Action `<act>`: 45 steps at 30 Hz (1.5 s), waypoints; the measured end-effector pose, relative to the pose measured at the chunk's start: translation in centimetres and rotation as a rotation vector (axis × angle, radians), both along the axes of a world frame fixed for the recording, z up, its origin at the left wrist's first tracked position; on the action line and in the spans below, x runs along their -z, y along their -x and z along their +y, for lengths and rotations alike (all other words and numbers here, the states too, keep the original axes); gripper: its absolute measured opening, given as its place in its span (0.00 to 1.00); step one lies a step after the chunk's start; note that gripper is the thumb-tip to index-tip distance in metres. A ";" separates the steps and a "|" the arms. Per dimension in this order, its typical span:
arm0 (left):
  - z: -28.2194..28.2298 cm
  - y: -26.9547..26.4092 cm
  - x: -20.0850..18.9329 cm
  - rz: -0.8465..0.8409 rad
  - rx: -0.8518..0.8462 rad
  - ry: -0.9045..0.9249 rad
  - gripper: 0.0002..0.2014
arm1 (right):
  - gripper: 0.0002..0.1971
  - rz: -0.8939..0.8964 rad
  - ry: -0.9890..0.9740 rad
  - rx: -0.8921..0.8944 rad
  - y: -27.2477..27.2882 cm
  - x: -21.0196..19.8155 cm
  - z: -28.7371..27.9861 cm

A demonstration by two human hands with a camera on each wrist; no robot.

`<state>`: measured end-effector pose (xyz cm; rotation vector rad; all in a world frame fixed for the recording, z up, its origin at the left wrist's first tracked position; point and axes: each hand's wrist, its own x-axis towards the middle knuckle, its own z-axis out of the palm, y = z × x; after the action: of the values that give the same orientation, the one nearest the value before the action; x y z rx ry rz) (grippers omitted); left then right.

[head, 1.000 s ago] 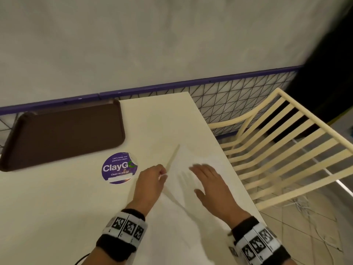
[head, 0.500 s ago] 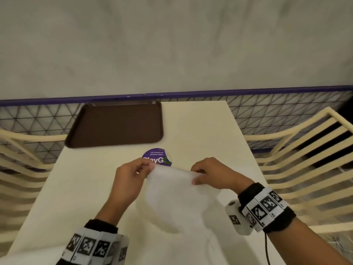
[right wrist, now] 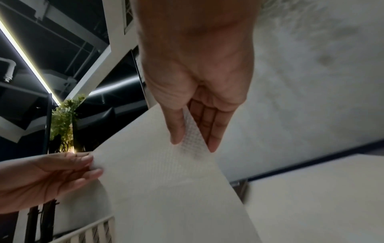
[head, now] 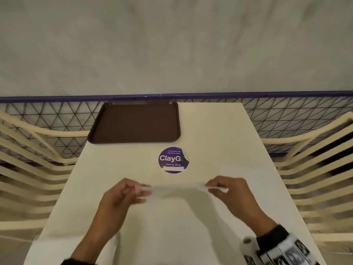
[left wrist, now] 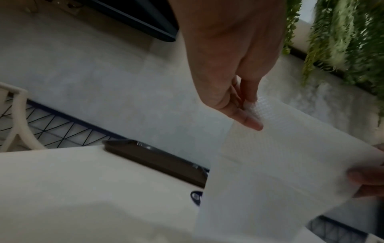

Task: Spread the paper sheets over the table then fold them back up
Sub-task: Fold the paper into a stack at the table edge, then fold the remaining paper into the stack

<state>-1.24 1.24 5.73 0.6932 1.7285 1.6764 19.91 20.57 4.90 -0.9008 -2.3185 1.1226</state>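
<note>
Above table [head: 219, 131], both hands pinching paper sheet [left wrist: 280, 164]

The table [head: 219, 142] is long and narrow, with a smooth cream top, and its far end stands against a low fence of black wire mesh. On the far left corner of the top lies a dark brown tray [head: 134, 122]; it is rectangular with rounded corners and a raised rim, and its left edge reaches the left edge of the table. Just in front of the tray, near the middle of the top, a round purple sticker [head: 173, 159] is stuck flat on the surface. It carries the white word "ClayG" and some smaller lines, and its right edge is partly torn away.
</note>
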 end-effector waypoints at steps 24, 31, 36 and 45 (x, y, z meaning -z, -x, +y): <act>-1.2 -2.3 10.4 0.809 0.475 0.370 0.20 | 0.15 -0.379 0.236 0.146 3.6 9.9 -1.7; -1.5 -3.4 13.5 1.014 0.956 0.724 0.58 | 0.22 -0.439 -0.114 0.134 3.2 11.4 -3.5; -1.2 -3.2 13.7 1.000 1.003 0.734 0.59 | 0.24 -0.502 -0.444 -0.243 3.4 12.6 -9.5; -4.6 -1.2 13.6 1.218 0.780 0.946 0.41 | 0.32 -0.876 -0.339 -0.461 -2.2 13.9 -8.1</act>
<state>-0.01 -3.36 -7.85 1.7128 2.1696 -0.3057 22.15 12.46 -9.02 -0.8443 -3.4265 0.4511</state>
